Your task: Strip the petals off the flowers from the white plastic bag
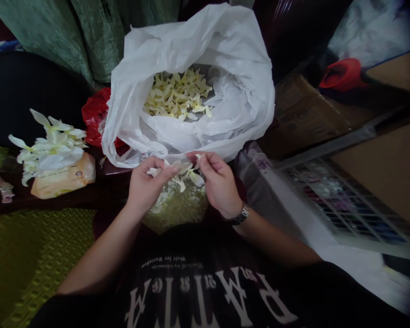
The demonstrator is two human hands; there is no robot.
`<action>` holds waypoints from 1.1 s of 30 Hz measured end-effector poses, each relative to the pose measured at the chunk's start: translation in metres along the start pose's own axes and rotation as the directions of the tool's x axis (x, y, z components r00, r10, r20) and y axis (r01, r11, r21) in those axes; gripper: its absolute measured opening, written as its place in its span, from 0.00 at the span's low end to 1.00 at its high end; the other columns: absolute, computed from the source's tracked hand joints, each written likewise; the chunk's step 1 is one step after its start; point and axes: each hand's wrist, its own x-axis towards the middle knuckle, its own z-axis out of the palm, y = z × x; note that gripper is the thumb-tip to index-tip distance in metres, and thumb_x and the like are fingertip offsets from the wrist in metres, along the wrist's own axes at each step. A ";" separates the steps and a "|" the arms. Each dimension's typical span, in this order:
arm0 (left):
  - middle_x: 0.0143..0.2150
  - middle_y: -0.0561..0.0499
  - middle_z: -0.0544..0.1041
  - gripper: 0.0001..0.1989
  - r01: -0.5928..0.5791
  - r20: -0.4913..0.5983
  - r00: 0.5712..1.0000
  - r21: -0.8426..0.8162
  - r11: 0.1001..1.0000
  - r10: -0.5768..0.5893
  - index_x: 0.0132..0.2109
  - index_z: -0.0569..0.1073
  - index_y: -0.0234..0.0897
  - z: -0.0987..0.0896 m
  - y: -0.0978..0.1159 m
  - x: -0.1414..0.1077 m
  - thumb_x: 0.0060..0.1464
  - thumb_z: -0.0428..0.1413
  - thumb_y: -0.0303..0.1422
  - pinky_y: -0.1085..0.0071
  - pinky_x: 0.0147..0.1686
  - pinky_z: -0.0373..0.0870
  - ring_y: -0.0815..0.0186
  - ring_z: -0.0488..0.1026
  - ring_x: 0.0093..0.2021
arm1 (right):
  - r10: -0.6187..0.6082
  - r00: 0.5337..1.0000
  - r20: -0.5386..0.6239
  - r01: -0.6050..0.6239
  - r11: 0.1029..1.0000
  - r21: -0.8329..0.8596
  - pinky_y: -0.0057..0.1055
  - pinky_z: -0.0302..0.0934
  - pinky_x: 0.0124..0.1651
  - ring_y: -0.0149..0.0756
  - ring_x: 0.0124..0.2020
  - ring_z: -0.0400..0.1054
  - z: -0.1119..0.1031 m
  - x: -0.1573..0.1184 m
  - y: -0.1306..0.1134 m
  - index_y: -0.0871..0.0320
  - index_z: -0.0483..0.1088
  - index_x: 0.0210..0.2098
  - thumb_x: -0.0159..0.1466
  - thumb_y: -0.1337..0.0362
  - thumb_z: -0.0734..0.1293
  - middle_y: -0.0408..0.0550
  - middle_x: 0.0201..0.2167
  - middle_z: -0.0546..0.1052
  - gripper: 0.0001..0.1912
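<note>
Between thumb and fingers, my left hand pinches a white flower with narrow petals. My right hand, with a metal watch on the wrist, is closed on a white petal at the fingertips, close beside that flower. Below both hands, a clear container or bag holds many loose white petals; its exact kind is partly hidden. Just beyond the hands lies a wide-mouthed white plastic bag with a heap of pale yellow-white flowers inside.
Left, a bunch of white flowers rests on an orange packet of tissues. A red plastic bag and a small pink figurine are near it. Cardboard boxes and a grey plastic crate stand on the right.
</note>
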 end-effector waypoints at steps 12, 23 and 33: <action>0.25 0.55 0.73 0.16 -0.036 0.125 0.992 0.240 0.970 0.005 0.27 0.75 0.36 -0.024 0.006 0.015 0.47 0.69 0.43 0.72 0.32 0.61 0.69 0.66 0.28 | -0.067 0.998 0.003 0.065 0.960 -0.274 0.34 0.69 0.40 0.35 0.33 0.74 -0.049 0.001 -0.016 0.55 0.75 0.34 0.65 0.53 0.71 0.45 0.32 0.82 0.12; 0.30 0.51 0.76 0.11 -0.061 0.490 0.868 0.266 0.962 -0.080 0.32 0.79 0.36 -0.019 0.011 0.012 0.53 0.64 0.40 0.72 0.35 0.66 0.67 0.70 0.32 | -0.125 0.927 0.354 0.284 0.851 -0.441 0.44 0.67 0.57 0.43 0.52 0.74 -0.027 -0.010 0.001 0.52 0.73 0.53 0.64 0.54 0.73 0.52 0.50 0.80 0.20; 0.23 0.54 0.74 0.16 0.037 0.284 0.951 0.297 0.954 -0.125 0.29 0.76 0.36 -0.010 -0.002 -0.001 0.46 0.69 0.43 0.76 0.22 0.57 0.72 0.62 0.22 | -0.036 0.998 0.053 0.048 0.970 -0.240 0.36 0.69 0.43 0.37 0.35 0.75 -0.018 -0.005 0.023 0.54 0.77 0.34 0.63 0.53 0.72 0.45 0.33 0.82 0.11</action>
